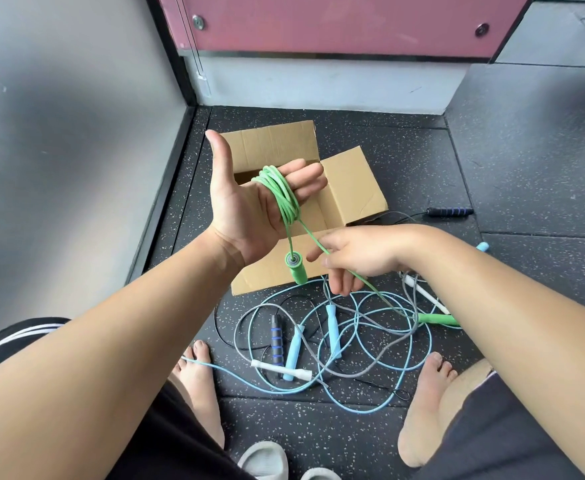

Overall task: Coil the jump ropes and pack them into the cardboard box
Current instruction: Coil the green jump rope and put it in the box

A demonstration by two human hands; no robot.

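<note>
My left hand [249, 202] is raised flat, palm up and thumb out, over the open cardboard box [349, 188]. Several loops of the green jump rope [280, 195] are wound round its palm and fingers. One green handle [296, 268] hangs below that hand. My right hand [356, 261] pinches the free green cord just right of the handle. The cord runs on to the other green handle [438, 319] on the floor. Light blue, grey and black ropes [336, 341] lie tangled on the floor in front of the box.
A black handle with blue rings [450, 212] lies right of the box. White handles [280, 368] sit in the tangle. My bare feet [197, 379] flank the ropes, and grey slippers [266, 460] lie at the bottom. A grey wall stands left, a pink panel behind.
</note>
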